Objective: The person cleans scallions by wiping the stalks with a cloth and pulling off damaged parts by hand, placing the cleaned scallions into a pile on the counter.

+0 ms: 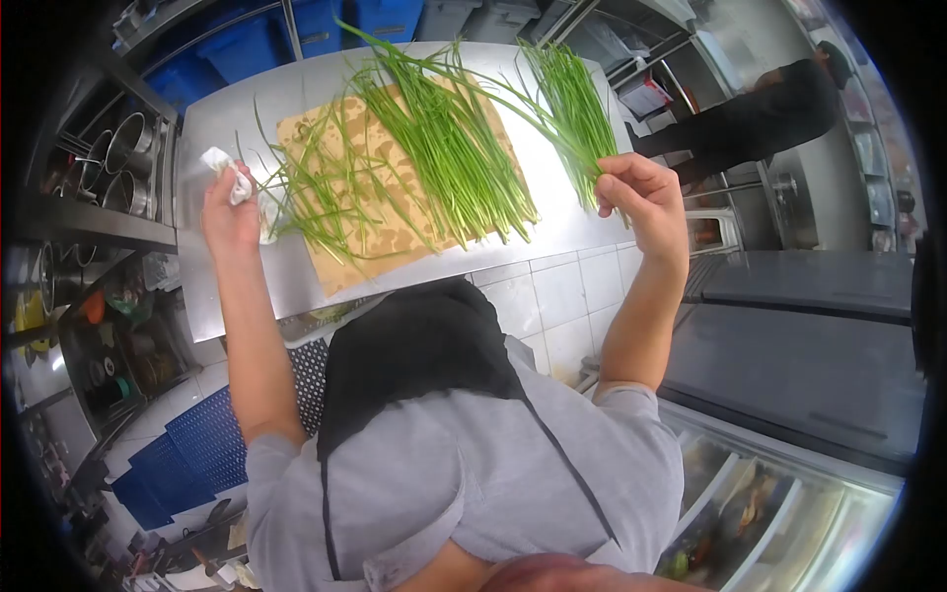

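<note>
My right hand (646, 202) holds green stems (552, 126) in a pinch grip above the desk (212, 118); my left hand (232, 217) grips a white wipe (215, 158); stems likely light, flexible, easily bruised; hold loosely near bases; loose piles (434, 148) lie centre and right.

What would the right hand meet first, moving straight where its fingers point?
Likely the near end of the rightmost green bundle, close by the right hand; the hand's height is unclear.
</note>
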Tool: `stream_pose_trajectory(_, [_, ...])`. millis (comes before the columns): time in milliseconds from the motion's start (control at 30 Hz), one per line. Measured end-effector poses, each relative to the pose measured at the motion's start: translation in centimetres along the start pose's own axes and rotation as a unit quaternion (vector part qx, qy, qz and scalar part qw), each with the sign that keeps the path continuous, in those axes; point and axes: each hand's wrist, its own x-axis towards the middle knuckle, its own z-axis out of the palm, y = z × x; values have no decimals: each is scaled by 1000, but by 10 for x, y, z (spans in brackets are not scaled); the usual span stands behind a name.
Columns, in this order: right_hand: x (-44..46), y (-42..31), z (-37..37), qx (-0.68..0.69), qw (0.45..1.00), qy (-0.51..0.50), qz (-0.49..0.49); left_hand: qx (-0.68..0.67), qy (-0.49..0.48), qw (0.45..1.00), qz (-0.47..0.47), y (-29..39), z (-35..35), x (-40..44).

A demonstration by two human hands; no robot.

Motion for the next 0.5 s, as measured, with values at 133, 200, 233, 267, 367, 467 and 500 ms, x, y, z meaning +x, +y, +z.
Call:
stream_pose_trajectory(133, [4,5,0,16,1000,8,-7,25,-20,999,1,-1,12,-14])
stream_pose_trajectory(200, [8,6,-1,26,999,12,-16,26,-26,999,1,2,13,-15])
stream_pose_trajectory(233, [11,7,-3,32,999,15,-23,26,-30,999,0,3,14,-16])
stream_pose_trajectory(267, [13,7,-7,35,999,20,-31,30,-31,999,3,4,16,-16])
stream_pose_trajectory(367, [22,7,-19,42,997,46,-39,41,-41,998,8,8,15,-20])
stream_pose_trajectory(467, [36,18,-38,49,993,85,-70,49,-47,998,11,12,8,-18])
stream_pose_trajectory(500, [41,20,-48,50,990,101,-79,49,-35,998,12,14,5,-17])
